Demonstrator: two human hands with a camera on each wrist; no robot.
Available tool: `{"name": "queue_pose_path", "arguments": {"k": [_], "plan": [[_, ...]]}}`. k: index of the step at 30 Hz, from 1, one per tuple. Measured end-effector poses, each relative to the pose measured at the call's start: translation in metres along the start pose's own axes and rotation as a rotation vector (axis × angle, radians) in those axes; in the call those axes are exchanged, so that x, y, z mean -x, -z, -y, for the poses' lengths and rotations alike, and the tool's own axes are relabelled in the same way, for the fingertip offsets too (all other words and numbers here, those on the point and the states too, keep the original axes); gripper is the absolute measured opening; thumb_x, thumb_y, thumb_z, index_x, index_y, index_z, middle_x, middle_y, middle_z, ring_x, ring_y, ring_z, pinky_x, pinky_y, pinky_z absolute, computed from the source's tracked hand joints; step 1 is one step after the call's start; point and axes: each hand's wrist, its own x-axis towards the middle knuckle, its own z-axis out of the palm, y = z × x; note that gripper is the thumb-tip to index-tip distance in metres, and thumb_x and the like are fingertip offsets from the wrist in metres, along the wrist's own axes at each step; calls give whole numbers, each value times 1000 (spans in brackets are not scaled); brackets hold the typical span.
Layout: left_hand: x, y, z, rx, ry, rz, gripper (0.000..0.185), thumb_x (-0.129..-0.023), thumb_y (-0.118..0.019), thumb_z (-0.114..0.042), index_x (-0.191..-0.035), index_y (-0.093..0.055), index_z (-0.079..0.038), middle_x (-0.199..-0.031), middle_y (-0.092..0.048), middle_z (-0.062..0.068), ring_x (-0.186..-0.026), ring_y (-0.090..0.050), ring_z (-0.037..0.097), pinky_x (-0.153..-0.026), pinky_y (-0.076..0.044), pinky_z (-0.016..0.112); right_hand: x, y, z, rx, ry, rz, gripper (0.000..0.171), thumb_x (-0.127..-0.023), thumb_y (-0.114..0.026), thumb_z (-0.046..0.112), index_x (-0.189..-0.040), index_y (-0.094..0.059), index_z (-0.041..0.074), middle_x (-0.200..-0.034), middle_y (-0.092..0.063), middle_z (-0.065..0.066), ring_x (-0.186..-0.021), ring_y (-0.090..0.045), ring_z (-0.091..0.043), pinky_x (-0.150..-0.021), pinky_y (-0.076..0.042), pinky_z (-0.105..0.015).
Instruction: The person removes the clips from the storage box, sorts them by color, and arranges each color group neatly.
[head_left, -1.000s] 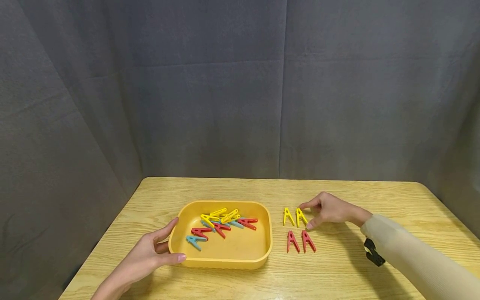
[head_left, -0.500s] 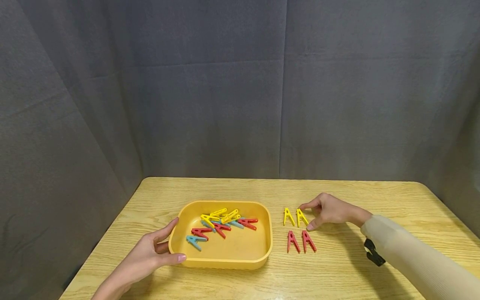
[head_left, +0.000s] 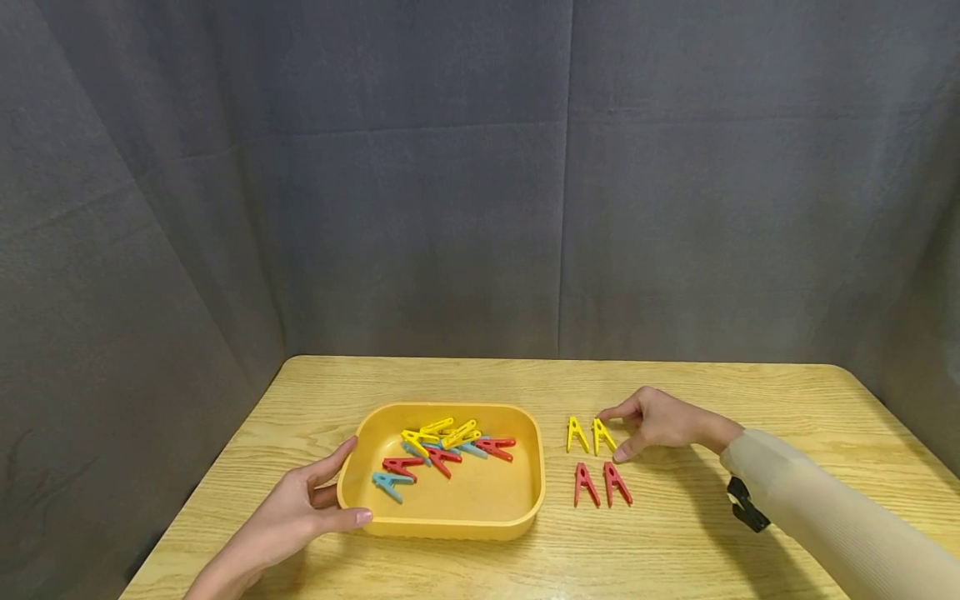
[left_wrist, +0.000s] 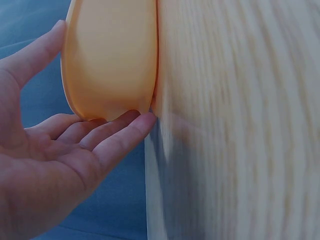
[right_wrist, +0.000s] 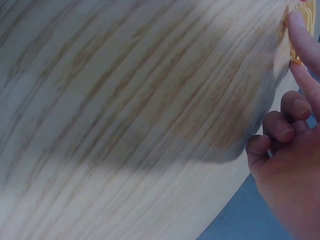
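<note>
Yellow plastic makes up the tray [head_left: 450,521] on the wooden table [head_left: 675,558], and the left hand [head_left: 300,508] cups its near-left corner: thumb along the front wall, fingers straight against the left wall, so the hand lies open against it rather than curling round. The left wrist view shows the same, fingertips [left_wrist: 135,122] pressed flat to the tray's rounded corner [left_wrist: 110,60].

Inside the tray lies a loose heap of clothespins: yellow ones [head_left: 442,433] toward twelve o'clock, red ones [head_left: 442,457] in the middle, a blue one [head_left: 388,482] at about eight o'clock.

At three o'clock of the tray, four pins lie in two neat pairs on the table. The far pair is yellow [head_left: 577,434], the near pair red [head_left: 585,483].

The right hand [head_left: 660,421] rests beside the yellow pair, index finger and thumb pinching the right yellow pin [head_left: 602,435]; the other fingers curl under. In the right wrist view a fingertip [right_wrist: 300,30] touches that pin [right_wrist: 300,10] at the frame's edge.
</note>
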Motion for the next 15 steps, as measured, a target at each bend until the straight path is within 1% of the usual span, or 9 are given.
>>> {"name": "queue_pose_path", "arguments": {"k": [3, 9, 15], "plan": [[0, 0, 0, 4, 0, 2, 102, -90, -86, -10, -168, -21, -3, -167, -30, 26, -136, -55, 38, -94, -59, 35, 0, 0, 0, 8, -2, -4, 68, -80, -93, 17, -135, -65, -11, -60, -22, 10, -57, -17, -8, -54, -19, -25], [0, 1, 2, 23, -23, 22, 101, -91, -84, -7, -168, -19, -2, -166, -30, 28, -135, -56, 37, -94, -58, 35, 1, 0, 0, 19, -6, -7, 67, -81, -93, 18, -136, -65, -11, -61, -22, 9, -57, -18, -9, -55, -19, -26], [0, 1, 1, 10, -3, 11, 101, -91, -84, -9, -168, -20, -3, -167, -29, 26, -136, -55, 37, -93, -59, 35, 1, 0, 0, 19, 3, -11, 67, -81, -92, 17, -135, -64, -12, -61, -23, 9, -57, -19, -9, -55, -19, -26]]}}
